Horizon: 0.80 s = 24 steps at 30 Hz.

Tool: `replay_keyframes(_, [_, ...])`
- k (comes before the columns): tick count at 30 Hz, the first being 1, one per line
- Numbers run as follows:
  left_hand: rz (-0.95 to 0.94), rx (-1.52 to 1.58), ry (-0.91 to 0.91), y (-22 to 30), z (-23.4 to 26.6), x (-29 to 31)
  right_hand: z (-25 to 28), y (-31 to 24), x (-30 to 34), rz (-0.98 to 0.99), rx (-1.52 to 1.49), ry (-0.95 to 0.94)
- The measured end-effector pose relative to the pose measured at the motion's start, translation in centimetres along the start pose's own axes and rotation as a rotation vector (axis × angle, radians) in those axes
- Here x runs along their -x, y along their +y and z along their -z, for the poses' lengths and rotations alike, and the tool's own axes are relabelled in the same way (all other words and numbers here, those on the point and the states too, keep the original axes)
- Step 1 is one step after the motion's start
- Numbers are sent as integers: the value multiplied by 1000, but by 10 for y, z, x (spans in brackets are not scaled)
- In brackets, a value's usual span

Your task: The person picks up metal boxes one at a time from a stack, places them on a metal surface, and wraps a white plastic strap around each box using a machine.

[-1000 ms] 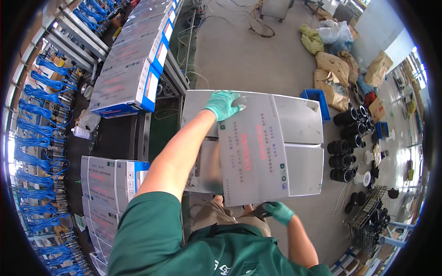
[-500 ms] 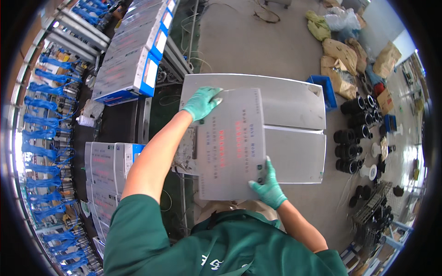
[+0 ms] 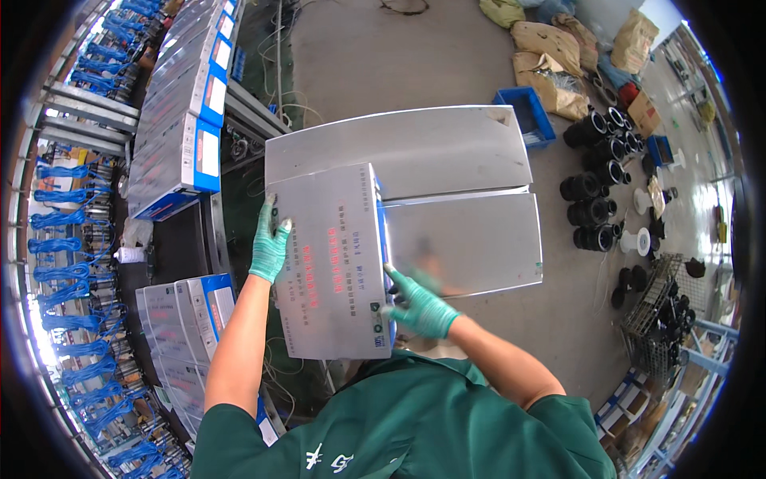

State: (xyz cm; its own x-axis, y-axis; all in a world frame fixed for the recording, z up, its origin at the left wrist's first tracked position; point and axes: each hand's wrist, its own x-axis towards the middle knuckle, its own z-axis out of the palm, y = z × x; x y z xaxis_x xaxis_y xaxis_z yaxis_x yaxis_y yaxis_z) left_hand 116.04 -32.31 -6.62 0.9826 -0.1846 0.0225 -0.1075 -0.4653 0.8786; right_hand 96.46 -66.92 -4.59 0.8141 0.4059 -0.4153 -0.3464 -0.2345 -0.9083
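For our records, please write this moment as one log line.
left hand: on grey box, left edge; right hand: at its right side; grey table: partly hidden

Factory workshop, by the look. Coiled blue cables (image 3: 64,259) hang in a long rank at left; matching boxes (image 3: 179,104) line up along a dark bench (image 3: 179,239). Right: bare grey floor (image 3: 383,56) bearing brown sacks (image 3: 550,49), clustered black parts (image 3: 590,188), white spools (image 3: 634,242), blue bin (image 3: 523,108), loaded wire basket (image 3: 638,319). Bulk stock, repeated in kind.
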Motion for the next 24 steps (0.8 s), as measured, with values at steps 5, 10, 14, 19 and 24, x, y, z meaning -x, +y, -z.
replay_keyframes(5, [-132, -338, 182, 6, -8, -2, 139, 59, -22, 89, 754, 868])
replay_keyframes(10, [-242, -737, 295, 26, -12, 2, 213, 58, -69, -161, 1197, 531])
replay_keyframes(14, [-283, -975, 263, 56, -16, 0, 214, 24, -84, -261, 1376, 208])
replay_keyframes(19, [-808, -915, -87, 131, -56, 16, 203, -94, -53, 177, 1380, 203])
replay_keyframes(24, [-681, -719, -409, 212, -131, 8, 121, -273, -20, 700, 1674, 151])
